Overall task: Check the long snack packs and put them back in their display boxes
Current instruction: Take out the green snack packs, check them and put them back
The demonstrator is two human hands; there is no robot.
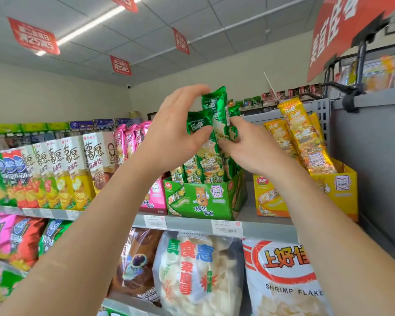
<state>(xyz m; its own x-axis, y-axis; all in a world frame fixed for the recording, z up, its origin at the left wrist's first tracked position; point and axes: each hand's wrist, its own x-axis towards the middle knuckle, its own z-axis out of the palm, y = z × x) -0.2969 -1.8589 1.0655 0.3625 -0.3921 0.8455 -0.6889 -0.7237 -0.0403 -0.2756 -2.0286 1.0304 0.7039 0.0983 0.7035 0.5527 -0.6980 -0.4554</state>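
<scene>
- Left hand [176,135]: its fingers [192,93] spread in a wide curve. The forefinger hooks over the top of the tallest green pack [218,106] and the thumb presses the face of a shorter one. The hand thus grips the bunch of green snack packs [205,160] from the left.
- Right hand [251,144]: its fingers [236,123] are bent and close together. Thumb and fingertips pinch the right edge of the tallest green pack.
- The green snack packs stand upright in the green display box [201,201]. The box sits at the front edge of the shelf [192,224], about midway along the part in view. The tallest pack is raised above its neighbours.
- Three green packs show in the front row; the hands hide the rest, so the full count cannot be told.
- Three display boxes stand along that edge. The pink box [154,197] is just beside the green one's left side, and the yellow box [339,190] is near the shelf's right end, apart from the green one.
- At least three yellow packs [301,137] lean with their tops to the left. At least three pink packs [128,140] stand upright.
- The packs are long, narrow and made of glossy, crinkled foil with crimped tops. The boxes are printed card, open on top with a low front.
- Two white price labels [227,228] sit on the shelf's front strip.
</scene>
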